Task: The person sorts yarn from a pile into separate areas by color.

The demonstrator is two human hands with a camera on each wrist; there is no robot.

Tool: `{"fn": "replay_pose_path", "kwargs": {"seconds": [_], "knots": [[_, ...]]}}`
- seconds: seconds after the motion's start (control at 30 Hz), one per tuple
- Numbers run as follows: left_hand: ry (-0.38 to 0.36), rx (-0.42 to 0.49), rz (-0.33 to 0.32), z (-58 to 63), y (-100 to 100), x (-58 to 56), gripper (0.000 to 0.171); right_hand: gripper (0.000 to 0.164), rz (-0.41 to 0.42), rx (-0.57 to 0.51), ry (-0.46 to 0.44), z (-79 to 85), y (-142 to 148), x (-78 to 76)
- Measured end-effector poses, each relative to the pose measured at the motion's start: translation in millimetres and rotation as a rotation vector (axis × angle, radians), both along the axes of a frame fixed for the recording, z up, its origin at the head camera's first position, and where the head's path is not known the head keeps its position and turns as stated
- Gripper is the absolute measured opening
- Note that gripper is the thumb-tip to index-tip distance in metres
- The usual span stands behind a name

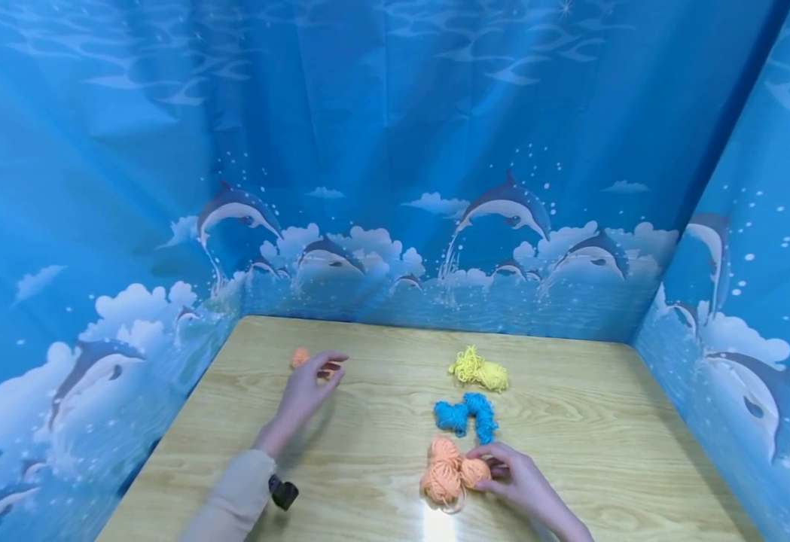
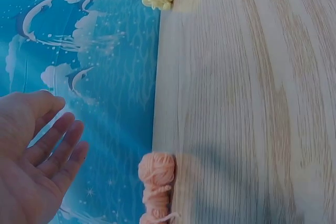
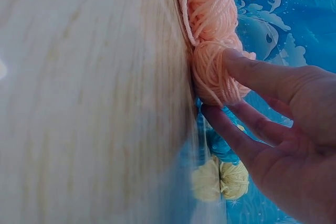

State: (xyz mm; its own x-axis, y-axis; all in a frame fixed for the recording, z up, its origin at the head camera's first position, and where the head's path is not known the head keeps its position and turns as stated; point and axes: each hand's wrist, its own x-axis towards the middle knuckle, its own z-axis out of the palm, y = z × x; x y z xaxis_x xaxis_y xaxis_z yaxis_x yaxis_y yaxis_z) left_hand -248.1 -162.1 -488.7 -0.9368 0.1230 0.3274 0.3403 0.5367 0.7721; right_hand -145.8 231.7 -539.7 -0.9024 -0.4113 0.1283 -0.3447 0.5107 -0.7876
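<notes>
My right hand [image 1: 513, 482] holds a small peach yarn ball [image 1: 475, 473] between thumb and fingers, on the table near its front. Against that ball lie more peach yarn balls [image 1: 443, 482], seen close up in the right wrist view as a wound bundle [image 3: 210, 9]. At the back left, my left hand [image 1: 306, 388] hovers with fingers loosely extended, holding nothing. Beside and partly behind it lies other peach yarn [image 1: 299, 357]; the left wrist view shows this yarn [image 2: 156, 169] apart from the hand.
Blue yarn bundles [image 1: 480, 418] lie just behind the peach balls. Farther back is yellow yarn [image 1: 479, 370]. The wooden table [image 1: 367, 376] meets a blue dolphin-print curtain [image 1: 381, 188] at the back and sides. A small black device [image 1: 282, 492] sits at my left wrist.
</notes>
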Motion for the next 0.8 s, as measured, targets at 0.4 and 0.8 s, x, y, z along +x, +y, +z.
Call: {"fn": "replay_pose_path", "kwargs": {"seconds": [0.4, 0.8], "knots": [[0.04, -0.109, 0.087, -8.4, -28.7, -11.5, 0.032, 0.036, 0.002, 0.007, 0.001, -0.3, 1.1, 0.2], [0.086, -0.256, 0.105, -25.3, -57.6, -29.0, 0.034, 0.037, 0.022, -0.031, 0.008, 0.8, 1.4, 1.0]]}}
